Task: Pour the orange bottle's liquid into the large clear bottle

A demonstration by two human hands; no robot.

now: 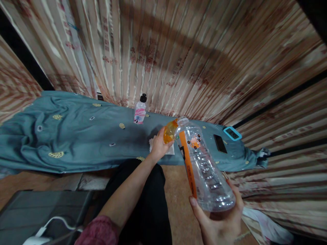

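Observation:
My right hand [221, 223] is closed around the base of a large clear plastic bottle [208, 170] with an orange label. The bottle is tilted, its open neck up and to the left, and no liquid shows inside. My left hand [159, 145] grips a small see-through amber container [170, 131], whose exact kind I cannot make out. The container is right beside the bottle's mouth; whether they touch is unclear. Beneath my left hand lies a white tissue [170, 149], partly covered.
On the narrow cloth-covered table [84, 136] stands a pump bottle [140, 110] with a pink label. At the right lie a dark phone [220, 144] and a blue-framed digital clock [232, 133]. Pleated curtains [163, 58] hang behind. A white cable [58, 219] is at lower left.

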